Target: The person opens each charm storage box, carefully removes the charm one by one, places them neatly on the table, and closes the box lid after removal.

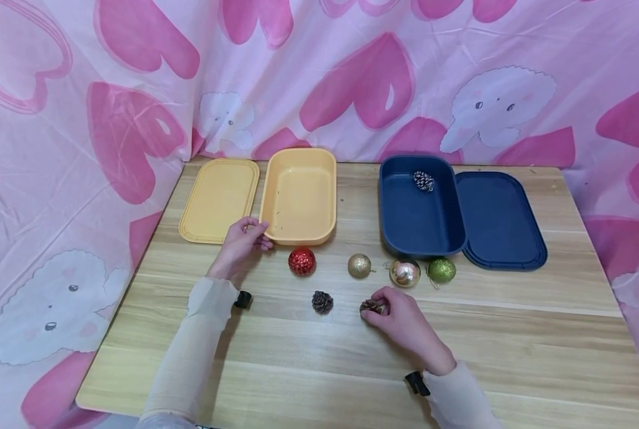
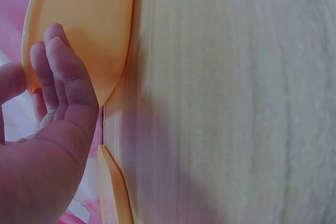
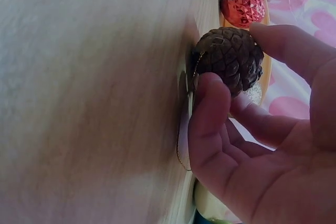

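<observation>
My right hand point(image 1: 402, 319) pinches a brown pine cone point(image 3: 231, 59) between thumb and fingers, low over the wooden table. A thin gold cord hangs from the cone in the right wrist view. At the near left corner of the yellow box point(image 1: 300, 238), my left hand point(image 1: 241, 241) holds the rim, thumb at its edge and fingers along the outer wall. Another pine cone point(image 1: 322, 302) lies left of my right hand. Behind the cones are a red ball point(image 1: 302, 262), a glittery gold ball point(image 1: 359, 266), a shiny gold ball point(image 1: 405, 273) and a green ball point(image 1: 441, 270).
A navy box point(image 1: 421, 229) stands at the back right with one pine cone point(image 1: 423, 181) inside. Its navy lid point(image 1: 502, 220) lies to its right, and a yellow lid point(image 1: 220, 199) lies left of the yellow box. Pink patterned cloth point(image 1: 351, 77) hangs behind the table.
</observation>
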The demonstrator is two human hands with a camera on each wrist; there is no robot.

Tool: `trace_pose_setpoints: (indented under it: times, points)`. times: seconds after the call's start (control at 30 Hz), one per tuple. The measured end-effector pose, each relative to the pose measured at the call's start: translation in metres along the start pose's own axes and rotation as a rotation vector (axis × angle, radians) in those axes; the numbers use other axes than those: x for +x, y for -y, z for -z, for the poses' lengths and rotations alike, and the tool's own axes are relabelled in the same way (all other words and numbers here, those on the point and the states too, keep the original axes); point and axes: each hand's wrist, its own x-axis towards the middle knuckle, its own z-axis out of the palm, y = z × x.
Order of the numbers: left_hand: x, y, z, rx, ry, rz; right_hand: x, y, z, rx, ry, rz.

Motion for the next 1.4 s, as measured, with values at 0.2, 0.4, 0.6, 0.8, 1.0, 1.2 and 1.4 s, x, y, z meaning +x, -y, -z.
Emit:
trace_pose_setpoints:
  times: [0.2, 0.4, 0.6, 0.8, 1.0, 1.2, 1.4]
  points:
    - [0.0007, -0.0006, -0.0003, 0.009, 0.003, 0.001, 0.0001, 0.0007, -0.0004, -0.005, -0.008, 0.003]
    - [0.001, -0.0001, -0.0002, 0.003, 0.0, -0.006, -0.0005, 0.0011, -0.0001, -0.011, -0.016, 0.008]
    - [0.0002, 0.0001, -0.0003, -0.002, 0.002, 0.0, -0.0014, 0.0018, 0.0004, -0.008, -0.015, 0.015]
    - [-0.0009, 0.0004, 0.0002, -0.012, 0.007, -0.004, -0.0021, 0.0022, 0.0007, -0.003, -0.017, 0.022]
    - [0.0, 0.0017, 0.0007, -0.017, 0.006, -0.013, -0.0022, 0.0015, 0.0009, -0.002, -0.017, 0.023]
    - [-0.0009, 0.0005, 0.0001, 0.002, 0.006, -0.011, -0.003, 0.0016, 0.0026, 0.0, -0.011, 0.012]
    - [-0.0008, 0.0001, -0.0004, 0.014, 0.007, 0.002, -0.0052, 0.0028, 0.0051, -0.001, -0.009, 0.01]
